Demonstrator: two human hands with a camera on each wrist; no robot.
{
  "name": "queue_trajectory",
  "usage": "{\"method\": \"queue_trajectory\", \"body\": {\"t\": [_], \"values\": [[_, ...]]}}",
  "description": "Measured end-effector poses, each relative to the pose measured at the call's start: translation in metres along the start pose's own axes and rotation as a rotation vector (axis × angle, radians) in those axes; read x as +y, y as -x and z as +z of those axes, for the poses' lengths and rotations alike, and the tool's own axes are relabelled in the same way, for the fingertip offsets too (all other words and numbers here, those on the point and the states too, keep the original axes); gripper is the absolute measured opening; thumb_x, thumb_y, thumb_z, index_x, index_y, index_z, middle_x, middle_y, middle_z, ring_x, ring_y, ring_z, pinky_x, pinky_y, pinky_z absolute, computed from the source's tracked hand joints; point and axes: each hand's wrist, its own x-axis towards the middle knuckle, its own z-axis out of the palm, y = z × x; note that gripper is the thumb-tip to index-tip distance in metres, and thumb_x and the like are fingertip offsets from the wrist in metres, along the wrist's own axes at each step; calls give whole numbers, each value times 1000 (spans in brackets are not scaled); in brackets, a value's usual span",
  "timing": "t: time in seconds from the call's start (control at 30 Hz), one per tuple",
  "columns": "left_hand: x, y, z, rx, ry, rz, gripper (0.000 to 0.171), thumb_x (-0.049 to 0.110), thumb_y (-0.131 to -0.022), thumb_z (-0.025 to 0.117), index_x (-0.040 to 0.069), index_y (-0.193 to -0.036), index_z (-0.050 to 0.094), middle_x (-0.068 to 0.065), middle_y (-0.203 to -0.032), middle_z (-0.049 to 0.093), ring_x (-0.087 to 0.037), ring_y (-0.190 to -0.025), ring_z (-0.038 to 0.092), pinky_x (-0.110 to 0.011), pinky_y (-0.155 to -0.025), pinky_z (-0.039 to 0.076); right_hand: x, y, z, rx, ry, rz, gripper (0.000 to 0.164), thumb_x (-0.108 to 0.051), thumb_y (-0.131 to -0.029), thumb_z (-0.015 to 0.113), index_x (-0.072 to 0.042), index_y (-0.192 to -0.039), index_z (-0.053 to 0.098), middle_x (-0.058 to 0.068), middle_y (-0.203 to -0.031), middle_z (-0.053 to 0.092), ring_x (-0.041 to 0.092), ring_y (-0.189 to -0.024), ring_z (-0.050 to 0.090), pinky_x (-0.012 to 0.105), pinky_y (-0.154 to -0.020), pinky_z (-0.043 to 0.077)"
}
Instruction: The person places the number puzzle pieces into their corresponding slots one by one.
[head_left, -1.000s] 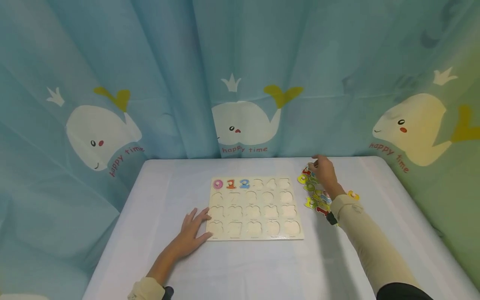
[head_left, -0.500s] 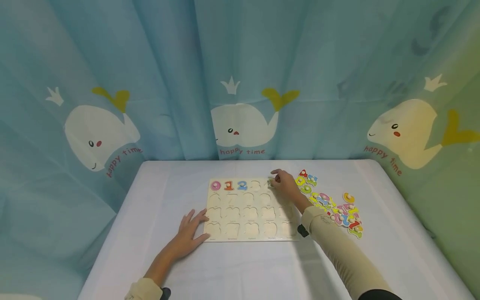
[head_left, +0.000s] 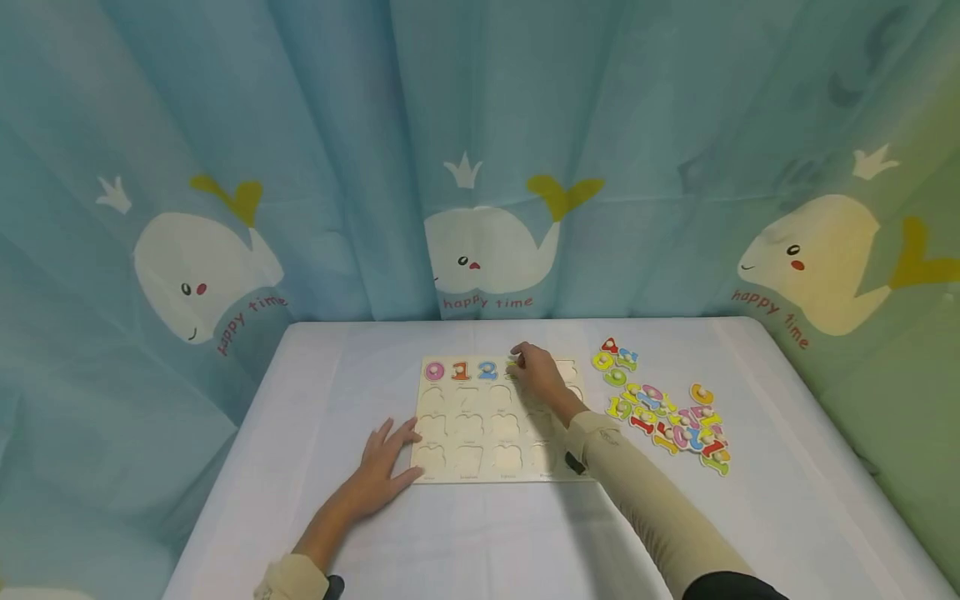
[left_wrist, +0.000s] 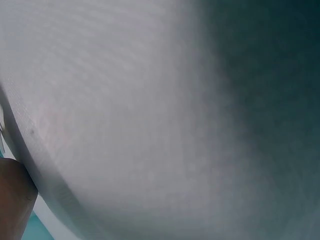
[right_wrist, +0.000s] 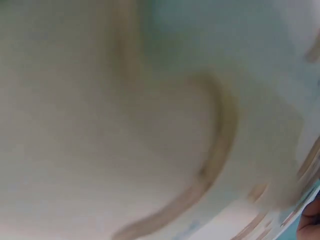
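Observation:
A cream wooden number puzzle board (head_left: 468, 400) lies on the table, its top row holding a purple 0 (head_left: 435, 371), an orange 1 (head_left: 461, 371) and a blue 2 (head_left: 487, 370). Just right of the 2, my right hand (head_left: 542, 375) pinches a green number piece (head_left: 512, 367), mostly hidden by the fingers, over the fourth recess. My left hand (head_left: 382, 467) rests spread on the cloth, fingertips and thumb at the board's left edge. The right wrist view shows blurred recess outlines and a bit of fingers (right_wrist: 310, 222); in the left wrist view, mostly cloth.
Right of the board lies a loose pile of coloured number pieces (head_left: 682, 433) with small knobs, with a red 4 (head_left: 610, 345) at its far end. The white-covered table (head_left: 337, 358) ends at a blue curtain (head_left: 337, 167) printed with whales.
My right hand has come left from the pile to the board's top row, carrying the green number piece. My left hand has stayed at the board's left edge.

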Motion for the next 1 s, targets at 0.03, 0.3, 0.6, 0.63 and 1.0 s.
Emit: {"method": "queue_trajectory", "body": {"t": [0.03, 0.3, 0.6, 0.63, 1.0], "values": [[0, 1, 0, 5, -2, 6, 49, 24, -87, 66, 7, -129, 48, -10, -147, 36, -40, -139, 11, -56, -109, 0, -2, 0, 1, 1, 5, 2, 30, -10, -86, 68, 4, -111, 59, 5, -80, 57, 17, -67, 52, 32, -64, 48], [3, 2, -2, 18, -3, 5, 47, 24, -88, 65, 7, -127, 49, -12, -146, 37, -43, -138, 13, -58, -109, 1, -3, 1, 6, 18, 42, 19, 29, -10, -88, 66, 3, -114, 61, 6, -81, 57, 18, -70, 50, 33, -65, 46], [3, 3, -1, 19, -15, -5, 40, 23, -88, 65, 8, -123, 51, -13, -148, 35, -42, -138, 13, -58, -109, 2, 1, 4, -5, -11, -72, 19, 35, -17, -91, 63, 0, -121, 58, 8, -90, 62, 22, -81, 58, 38, -73, 50], [3, 4, -1, 17, -14, -8, 40, 23, -88, 65, 8, -123, 51, -13, -148, 35, -42, -138, 12, -58, -109, 2, 2, 5, -9, -1, -96, 30, 36, -19, -92, 62, 0, -122, 58, 10, -92, 63, 23, -83, 60, 39, -73, 50], [7, 5, -1, 30, -19, 20, 40, 22, -88, 65, 8, -122, 51, -13, -147, 35, -45, -136, 15, -59, -108, 4, 71, 11, -70, 290, -82, 143, 35, -8, -94, 56, 8, -124, 52, 24, -102, 57, 36, -91, 56, 46, -76, 48]]}}
